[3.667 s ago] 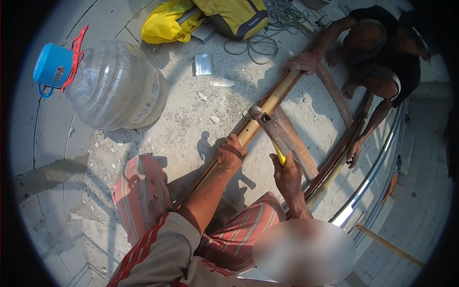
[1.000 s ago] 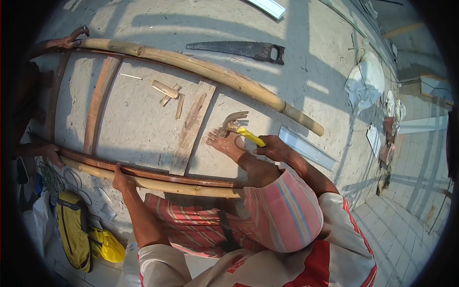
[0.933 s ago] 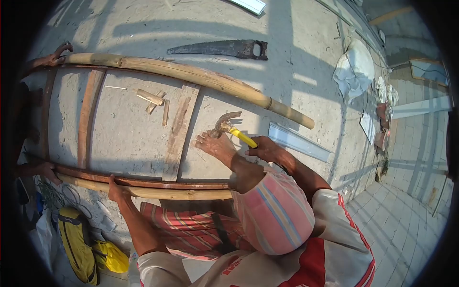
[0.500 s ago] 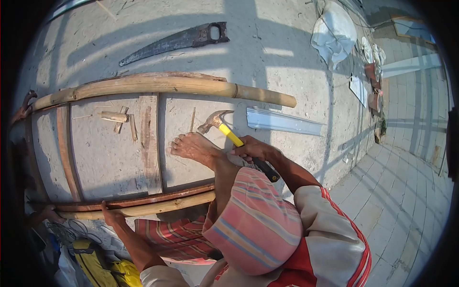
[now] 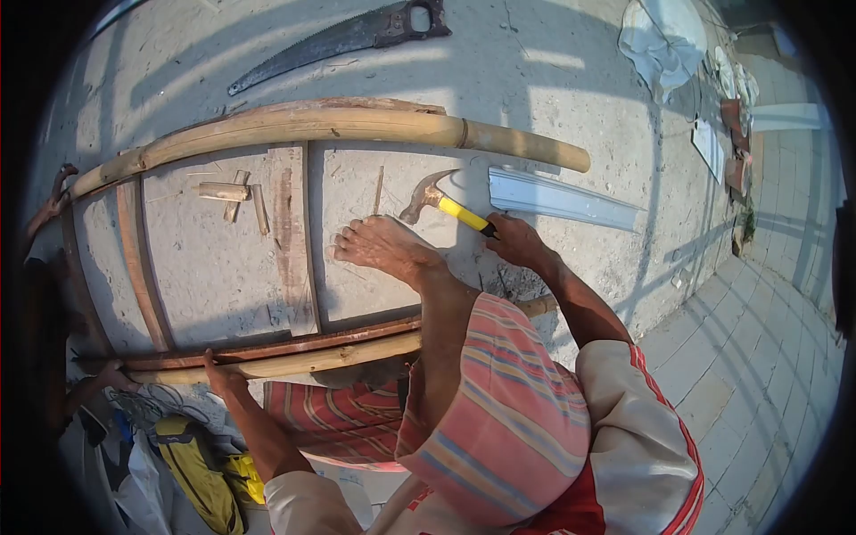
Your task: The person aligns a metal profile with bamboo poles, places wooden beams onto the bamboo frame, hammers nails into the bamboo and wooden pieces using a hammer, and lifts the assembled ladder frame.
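Your right hand (image 5: 517, 241) grips the yellow-and-black-handled claw hammer (image 5: 462, 214), its head leftward beyond the fingers, while your left hand (image 5: 228, 382), closure unclear, touches the nearer round pale bamboo pole (image 5: 330, 358), which runs crosswise past its fingers.

Two bamboo poles (image 5: 357, 126), one near and one far, three crosspieces (image 5: 291, 232) between them, one handsaw (image 5: 321, 45), one hammer (image 5: 455, 210) and one pale channel (image 5: 562, 198) at right
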`<move>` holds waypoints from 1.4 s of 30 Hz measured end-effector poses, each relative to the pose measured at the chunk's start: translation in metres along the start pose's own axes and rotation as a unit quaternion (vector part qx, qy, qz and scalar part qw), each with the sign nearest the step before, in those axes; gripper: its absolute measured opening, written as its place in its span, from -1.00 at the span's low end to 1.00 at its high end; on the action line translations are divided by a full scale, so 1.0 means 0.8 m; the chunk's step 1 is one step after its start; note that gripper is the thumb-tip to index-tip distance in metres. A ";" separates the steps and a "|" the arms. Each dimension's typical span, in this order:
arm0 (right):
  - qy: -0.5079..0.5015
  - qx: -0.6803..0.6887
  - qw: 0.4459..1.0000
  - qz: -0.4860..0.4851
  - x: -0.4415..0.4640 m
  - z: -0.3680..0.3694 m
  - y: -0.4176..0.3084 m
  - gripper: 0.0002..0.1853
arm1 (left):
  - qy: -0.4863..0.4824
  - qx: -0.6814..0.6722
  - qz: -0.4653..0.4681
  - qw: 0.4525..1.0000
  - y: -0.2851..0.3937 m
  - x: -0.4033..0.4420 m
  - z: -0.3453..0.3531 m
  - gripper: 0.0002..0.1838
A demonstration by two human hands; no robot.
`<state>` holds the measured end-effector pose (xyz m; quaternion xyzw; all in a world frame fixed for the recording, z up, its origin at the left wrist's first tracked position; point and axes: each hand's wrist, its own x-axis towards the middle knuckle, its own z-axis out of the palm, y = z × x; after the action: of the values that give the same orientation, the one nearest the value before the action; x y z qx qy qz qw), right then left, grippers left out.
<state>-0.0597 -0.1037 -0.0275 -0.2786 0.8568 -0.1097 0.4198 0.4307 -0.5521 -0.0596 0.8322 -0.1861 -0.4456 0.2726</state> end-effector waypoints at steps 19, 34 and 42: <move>0.065 -0.059 0.996 -0.015 -0.041 0.009 -0.017 -0.69 | 0.027 -0.001 0.032 0.999 -0.004 -0.021 0.007 -0.51; 0.094 -0.339 0.864 -0.359 0.106 0.118 -0.197 -0.72 | 0.116 -0.045 0.074 0.989 -0.002 -0.065 0.025 -0.49; 0.110 -0.425 0.810 -0.388 0.122 0.144 -0.235 -0.72 | 0.089 -0.018 0.058 0.994 0.007 -0.080 0.021 -0.55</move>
<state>0.0550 -0.3081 -0.0843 -0.7249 0.6786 0.0819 0.0851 0.3825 -0.5260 -0.0228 0.8513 -0.2005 -0.3565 0.3285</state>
